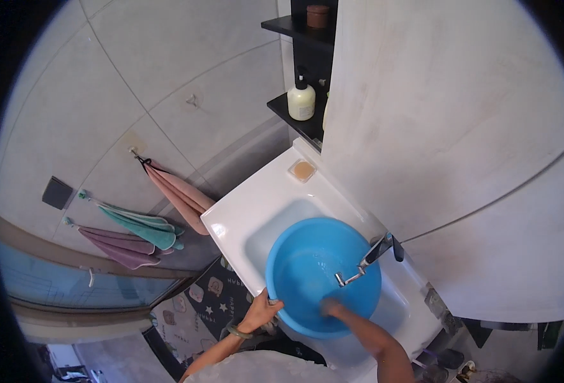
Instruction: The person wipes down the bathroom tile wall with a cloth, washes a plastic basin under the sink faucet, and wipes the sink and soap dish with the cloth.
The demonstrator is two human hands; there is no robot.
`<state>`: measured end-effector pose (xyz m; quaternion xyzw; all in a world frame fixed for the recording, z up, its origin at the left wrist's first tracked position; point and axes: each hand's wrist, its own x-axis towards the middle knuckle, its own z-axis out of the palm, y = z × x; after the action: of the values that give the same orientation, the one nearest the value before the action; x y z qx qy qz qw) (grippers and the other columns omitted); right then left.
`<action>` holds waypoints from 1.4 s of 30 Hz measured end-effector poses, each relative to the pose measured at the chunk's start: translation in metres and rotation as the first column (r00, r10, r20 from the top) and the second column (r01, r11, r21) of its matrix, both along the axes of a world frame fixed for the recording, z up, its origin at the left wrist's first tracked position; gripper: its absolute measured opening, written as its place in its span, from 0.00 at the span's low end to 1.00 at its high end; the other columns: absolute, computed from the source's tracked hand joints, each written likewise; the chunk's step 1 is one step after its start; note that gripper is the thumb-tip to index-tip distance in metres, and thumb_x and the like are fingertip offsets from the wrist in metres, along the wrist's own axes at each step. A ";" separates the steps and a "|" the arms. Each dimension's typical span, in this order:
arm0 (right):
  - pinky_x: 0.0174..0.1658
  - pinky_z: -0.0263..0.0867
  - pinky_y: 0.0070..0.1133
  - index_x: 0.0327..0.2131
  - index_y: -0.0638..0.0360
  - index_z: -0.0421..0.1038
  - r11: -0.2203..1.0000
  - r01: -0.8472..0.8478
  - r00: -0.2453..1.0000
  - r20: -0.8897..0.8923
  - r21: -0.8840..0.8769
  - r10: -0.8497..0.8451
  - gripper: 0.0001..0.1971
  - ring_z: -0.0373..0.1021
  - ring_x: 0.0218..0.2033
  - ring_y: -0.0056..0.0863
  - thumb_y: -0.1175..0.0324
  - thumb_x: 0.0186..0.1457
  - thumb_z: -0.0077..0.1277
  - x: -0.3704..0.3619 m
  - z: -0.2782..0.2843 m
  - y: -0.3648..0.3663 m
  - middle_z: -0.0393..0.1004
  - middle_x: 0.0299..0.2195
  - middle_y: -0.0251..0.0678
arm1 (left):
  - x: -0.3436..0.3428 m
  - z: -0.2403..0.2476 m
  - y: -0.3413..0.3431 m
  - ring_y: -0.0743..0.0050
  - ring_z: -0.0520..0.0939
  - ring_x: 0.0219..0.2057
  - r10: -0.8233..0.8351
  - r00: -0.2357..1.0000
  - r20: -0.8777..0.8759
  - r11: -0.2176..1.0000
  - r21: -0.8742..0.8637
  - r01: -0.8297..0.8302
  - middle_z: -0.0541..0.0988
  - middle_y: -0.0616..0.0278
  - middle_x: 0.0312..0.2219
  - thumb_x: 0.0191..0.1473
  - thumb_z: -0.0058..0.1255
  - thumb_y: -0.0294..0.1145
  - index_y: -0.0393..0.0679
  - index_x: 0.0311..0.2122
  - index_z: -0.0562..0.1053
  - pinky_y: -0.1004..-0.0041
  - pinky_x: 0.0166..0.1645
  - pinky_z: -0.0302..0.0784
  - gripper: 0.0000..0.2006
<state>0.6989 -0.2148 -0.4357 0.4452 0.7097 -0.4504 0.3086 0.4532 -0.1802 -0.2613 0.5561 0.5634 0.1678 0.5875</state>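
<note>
The basin (307, 268) sits in the sink (256, 210) under the tap (371, 255), towels (148, 233) hanging left.

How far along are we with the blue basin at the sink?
Done: the blue basin sits in the white sink under the faucet and holds some water. In hand: the left hand grips the basin's near rim while the right hand is down inside it, in the water. Left: the basin looks only shallowly filled; whether the faucet is running cannot be told.

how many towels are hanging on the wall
3. A pink towel hangs from a hook nearest the sink; a teal towel hangs left of it; a purple towel hangs below the teal. None seem hidden.
</note>
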 end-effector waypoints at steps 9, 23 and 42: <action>0.49 0.54 0.42 0.43 0.60 0.65 0.321 0.715 0.696 -0.590 0.621 -0.409 0.18 0.60 0.47 0.46 0.60 0.53 0.50 -0.081 -0.024 0.091 0.64 0.44 0.45 | 0.013 0.023 0.002 0.66 0.81 0.30 0.005 0.999 -0.045 1.000 0.008 -0.005 0.78 0.50 0.28 0.50 0.53 0.32 0.31 0.51 0.61 0.69 0.35 0.76 0.26; 0.42 0.61 0.40 0.31 0.61 0.69 0.807 0.551 0.692 -0.657 0.213 -0.299 0.06 0.65 0.34 0.50 0.71 0.48 0.48 -0.087 -0.016 -0.009 0.69 0.33 0.51 | 0.008 0.016 -0.014 0.66 0.81 0.27 0.081 0.997 -0.018 0.996 0.036 -0.080 0.77 0.50 0.25 0.48 0.51 0.32 0.31 0.51 0.61 0.69 0.34 0.75 0.26; 0.41 0.62 0.40 0.32 0.64 0.72 0.852 0.524 0.721 -0.545 0.022 -0.429 0.11 0.70 0.35 0.48 0.68 0.54 0.42 -0.093 0.005 0.011 0.73 0.32 0.55 | 0.012 0.021 -0.019 0.59 0.82 0.28 0.050 0.995 -0.083 0.997 0.071 -0.044 0.78 0.46 0.26 0.49 0.53 0.31 0.33 0.51 0.60 0.67 0.34 0.76 0.25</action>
<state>0.6057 -0.2041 -0.4307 0.4994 0.6635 -0.5536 -0.0623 0.4650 -0.1991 -0.2405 0.5691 0.5947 0.1772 0.5395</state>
